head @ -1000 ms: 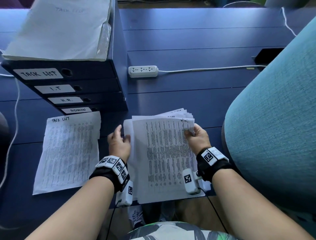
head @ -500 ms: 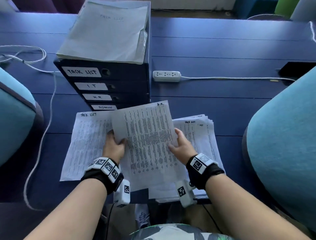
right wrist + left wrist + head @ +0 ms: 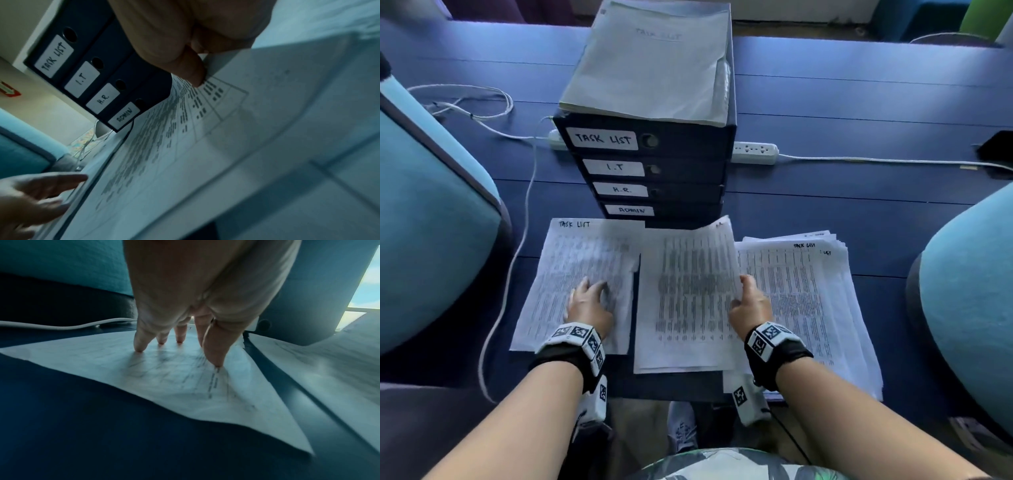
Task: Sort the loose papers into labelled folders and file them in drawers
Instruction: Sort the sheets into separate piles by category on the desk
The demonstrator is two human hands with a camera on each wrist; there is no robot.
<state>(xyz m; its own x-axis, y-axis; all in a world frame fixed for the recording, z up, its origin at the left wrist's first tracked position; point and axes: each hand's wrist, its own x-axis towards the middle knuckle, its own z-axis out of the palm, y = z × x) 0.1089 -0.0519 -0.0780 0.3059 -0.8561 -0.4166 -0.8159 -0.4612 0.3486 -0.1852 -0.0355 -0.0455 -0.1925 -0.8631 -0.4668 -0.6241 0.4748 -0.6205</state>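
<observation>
A dark stack of four binders (image 3: 654, 171) stands upright on the blue desk, labelled TASK LIST, I.T, H.R. and ADMIN (image 3: 82, 78). Three paper lots lie before it. My left hand (image 3: 589, 301) presses straight fingertips (image 3: 140, 345) on the TASK LIST sheet (image 3: 571, 274) at the left. My right hand (image 3: 750, 301) pinches the right edge of the H.R. sheet (image 3: 688, 291), thumb (image 3: 193, 73) on top, in the middle. The unsorted paper pile (image 3: 808, 301) lies at the right, partly under that sheet.
A grey folder marked TASK LIST (image 3: 654, 61) lies on top of the binders. A white power strip (image 3: 755, 152) and its cables (image 3: 500, 212) run across the desk behind. Teal chairs (image 3: 431, 222) flank both sides (image 3: 969, 291). A dark phone (image 3: 996, 150) lies far right.
Both hands lifted the top sheet off the pile and carried it left. It now lies between the two paper lots; the left hand let go and moved onto the TASK LIST sheet.
</observation>
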